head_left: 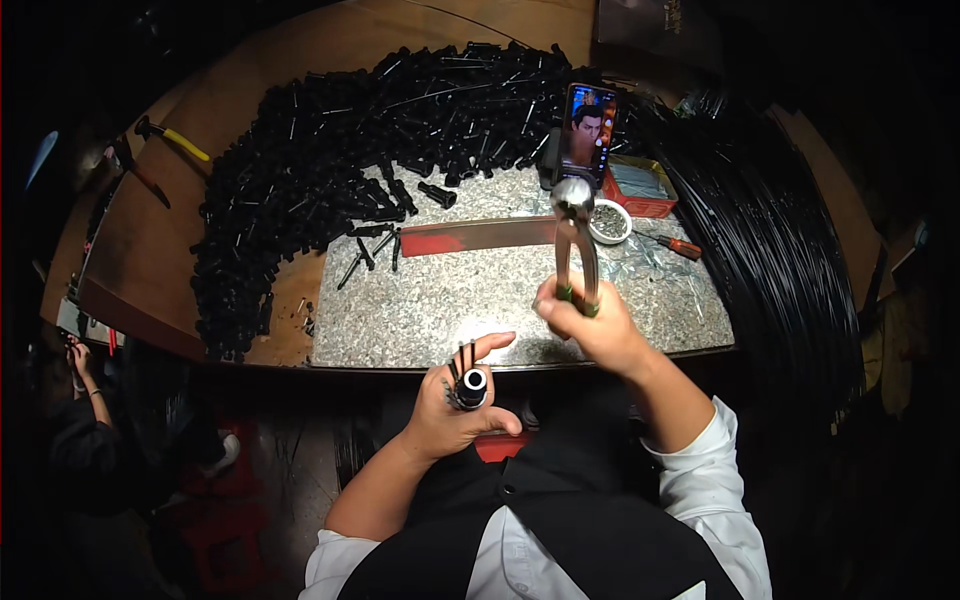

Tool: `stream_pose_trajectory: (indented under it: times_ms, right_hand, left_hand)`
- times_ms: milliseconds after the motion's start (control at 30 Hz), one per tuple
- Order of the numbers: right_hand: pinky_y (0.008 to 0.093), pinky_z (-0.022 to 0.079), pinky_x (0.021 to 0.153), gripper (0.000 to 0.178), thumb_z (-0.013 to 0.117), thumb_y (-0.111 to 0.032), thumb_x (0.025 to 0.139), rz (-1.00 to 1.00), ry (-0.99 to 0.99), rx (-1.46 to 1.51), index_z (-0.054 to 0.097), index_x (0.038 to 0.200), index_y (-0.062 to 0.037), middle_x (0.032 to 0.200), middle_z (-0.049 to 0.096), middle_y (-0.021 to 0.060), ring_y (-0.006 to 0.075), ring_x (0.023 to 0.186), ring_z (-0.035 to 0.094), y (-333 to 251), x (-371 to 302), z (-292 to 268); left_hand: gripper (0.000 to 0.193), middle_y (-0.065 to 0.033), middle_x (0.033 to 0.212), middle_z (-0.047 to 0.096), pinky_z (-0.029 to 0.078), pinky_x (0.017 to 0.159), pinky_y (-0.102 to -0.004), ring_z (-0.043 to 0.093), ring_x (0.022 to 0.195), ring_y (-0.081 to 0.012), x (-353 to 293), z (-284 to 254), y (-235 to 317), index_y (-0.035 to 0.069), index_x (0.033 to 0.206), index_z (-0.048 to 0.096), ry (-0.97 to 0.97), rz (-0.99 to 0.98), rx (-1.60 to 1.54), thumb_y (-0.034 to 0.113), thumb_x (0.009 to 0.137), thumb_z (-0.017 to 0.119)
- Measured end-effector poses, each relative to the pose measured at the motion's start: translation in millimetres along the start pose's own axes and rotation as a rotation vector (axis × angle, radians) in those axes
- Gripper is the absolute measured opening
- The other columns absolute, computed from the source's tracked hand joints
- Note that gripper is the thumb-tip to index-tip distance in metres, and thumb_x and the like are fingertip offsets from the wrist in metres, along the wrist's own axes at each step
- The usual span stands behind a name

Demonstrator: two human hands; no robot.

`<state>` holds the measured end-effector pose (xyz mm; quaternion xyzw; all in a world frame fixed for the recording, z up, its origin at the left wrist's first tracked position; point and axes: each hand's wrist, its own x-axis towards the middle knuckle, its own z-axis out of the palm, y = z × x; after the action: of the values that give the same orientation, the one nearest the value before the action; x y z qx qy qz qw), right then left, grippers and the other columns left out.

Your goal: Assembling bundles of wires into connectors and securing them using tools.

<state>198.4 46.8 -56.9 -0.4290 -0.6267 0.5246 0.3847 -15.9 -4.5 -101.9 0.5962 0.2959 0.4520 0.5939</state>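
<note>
My left hand point(440, 422) is just off the near table edge, with a black tubular part point(470, 389) held against the palm. A pale ring shows at the tube's end and several thin black rods stick out beside it. The thumb and forefinger of that hand stretch forward, away from the tube. My right hand point(607, 328) grips metal end-cutting pincers point(575, 235) by their green handles, head pointing away from me. The pincers are above the speckled stone slab point(420, 305). Beyond the left hand, a flat red-brown bar point(480, 236) lies across the slab.
A large heap of black parts point(370, 120) curves around the far left. A phone point(590, 135) stands at the back, near a white bowl point(610, 222) of small pieces, a red box point(642, 190) and a screwdriver point(682, 247). Long black rods point(760, 220) lie at right.
</note>
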Motion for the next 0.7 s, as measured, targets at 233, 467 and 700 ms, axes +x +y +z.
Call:
stream_pose_trajectory:
  times_ms: [233,467,700]
  right_hand:
    - [0.0237,0.039,0.055,0.010,0.061,-0.010,0.086,-0.122,-0.022,-0.072,0.059,0.088,-0.0007,0.067,0.053,-0.0014,0.0052,0.060,0.046,2,-13,27]
    - [0.0294,0.044,0.054,0.009,0.063,-0.007,0.081,-0.346,0.126,-0.269,0.058,0.087,-0.0013,0.069,0.057,0.0079,0.0157,0.058,0.056,8,-13,36]
    - [0.0311,0.046,0.055,0.016,0.066,0.001,0.074,-0.592,0.149,-0.320,0.058,0.087,-0.0002,0.074,0.057,0.0099,0.0216,0.059,0.058,10,-15,47]
  left_hand:
    - [0.093,0.0087,0.060,0.040,0.028,0.052,-0.0172,0.035,0.055,-0.0005,-2,4,0,-0.005,0.135,0.037,0.001,-0.009,0.086,0.022,0.060,0.086]
    - [0.093,0.0083,0.061,0.040,0.029,0.052,-0.0188,0.035,0.055,-0.0022,-6,-2,-10,-0.004,0.137,0.036,0.004,0.017,0.039,0.021,0.062,0.085]
    - [0.071,0.0067,0.055,0.042,0.031,0.051,-0.0183,0.041,0.052,-0.0013,-6,-7,-20,-0.001,0.119,0.051,0.068,0.148,0.115,0.022,0.061,0.086]
